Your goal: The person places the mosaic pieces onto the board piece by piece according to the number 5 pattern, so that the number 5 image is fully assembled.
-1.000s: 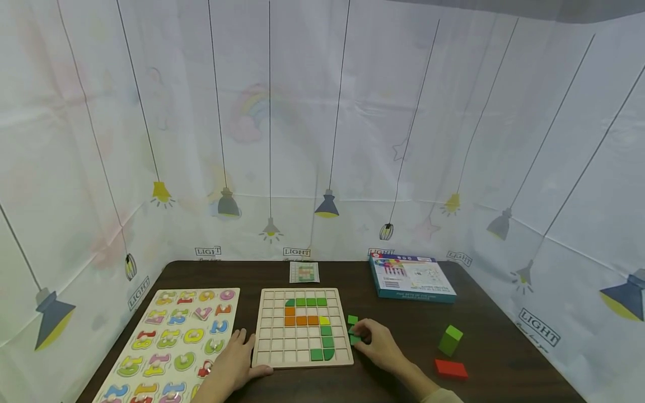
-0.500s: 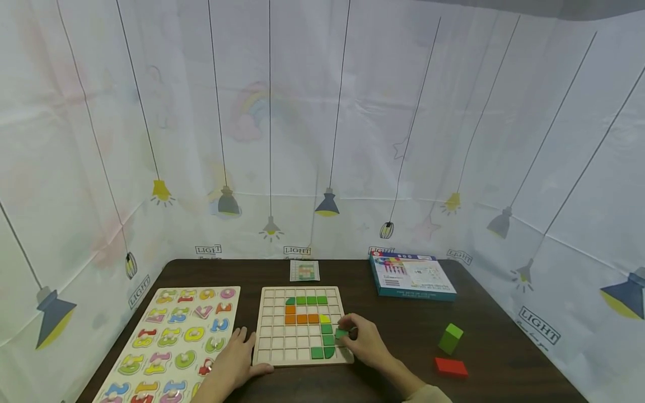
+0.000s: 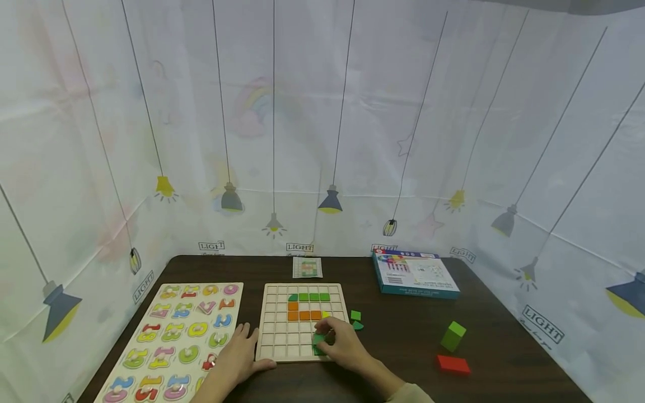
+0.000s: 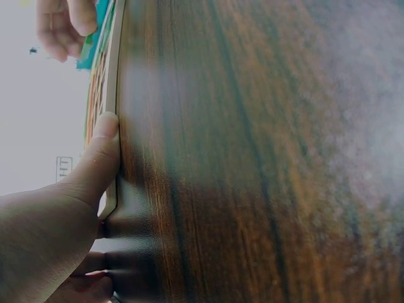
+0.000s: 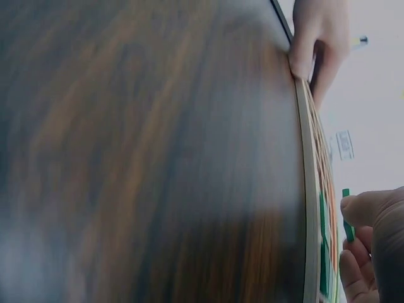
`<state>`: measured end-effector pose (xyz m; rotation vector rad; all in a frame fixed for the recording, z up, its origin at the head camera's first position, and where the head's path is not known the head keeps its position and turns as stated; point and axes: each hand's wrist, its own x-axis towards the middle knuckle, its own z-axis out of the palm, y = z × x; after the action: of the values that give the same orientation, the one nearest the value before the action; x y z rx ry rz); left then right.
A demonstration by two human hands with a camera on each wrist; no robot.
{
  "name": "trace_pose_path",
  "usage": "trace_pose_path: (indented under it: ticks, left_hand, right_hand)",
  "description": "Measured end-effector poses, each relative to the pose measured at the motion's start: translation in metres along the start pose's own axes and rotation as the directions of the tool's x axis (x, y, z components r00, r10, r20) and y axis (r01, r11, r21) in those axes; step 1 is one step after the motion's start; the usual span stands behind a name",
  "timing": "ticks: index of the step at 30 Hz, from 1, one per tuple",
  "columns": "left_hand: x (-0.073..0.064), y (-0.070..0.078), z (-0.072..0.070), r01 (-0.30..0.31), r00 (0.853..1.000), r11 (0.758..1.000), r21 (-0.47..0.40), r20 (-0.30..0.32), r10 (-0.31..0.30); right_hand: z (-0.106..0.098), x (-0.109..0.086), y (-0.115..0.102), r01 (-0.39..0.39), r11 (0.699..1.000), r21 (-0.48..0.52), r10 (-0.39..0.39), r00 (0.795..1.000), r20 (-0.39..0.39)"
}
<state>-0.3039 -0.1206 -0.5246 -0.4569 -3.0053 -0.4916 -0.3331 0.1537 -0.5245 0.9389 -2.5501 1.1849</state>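
Note:
My right hand [image 3: 347, 346] is over the lower right part of a wooden grid board [image 3: 282, 339]. Its thumb and fingers pinch a small green tile [image 5: 348, 218], held just above the board in the right wrist view. Green tiles [image 3: 314, 297] and orange tiles [image 3: 304, 315] lie in the grid's upper rows, with a yellow tile [image 3: 326, 314] partly behind the hand. More green tiles lower down are partly covered. My left hand [image 3: 235, 357] rests at the board's lower left corner, its thumb [image 4: 104, 142] against the board's edge and its fingers extended.
A number puzzle board [image 3: 171, 341] lies at left. Two loose green pieces [image 3: 356, 317] sit right of the grid. Farther right are a green block [image 3: 453, 336] and a red block [image 3: 453, 364]. A pattern card [image 3: 307, 267] and a flat box [image 3: 415, 274] lie toward the back.
My right hand has picked a green tile from the loose pieces right of the board and carried it left over the grid. My left hand has stayed at the corner.

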Motion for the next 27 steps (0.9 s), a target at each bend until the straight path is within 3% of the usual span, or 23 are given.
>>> trace_pose_path:
  ticks: [8,27]
  left_hand:
    - [0.001,-0.001,0.002,0.001,1.0,1.0,-0.002,-0.007,-0.001]
    - [0.0,0.0,0.0,0.014,1.0,1.0,-0.007,0.004,-0.014]
  right_hand:
    - [0.013,0.004,-0.014,0.062,0.998,0.02,-0.063,0.997,0.038]
    - [0.019,0.004,-0.013,0.024,1.0,0.012,-0.025,0.996,0.08]
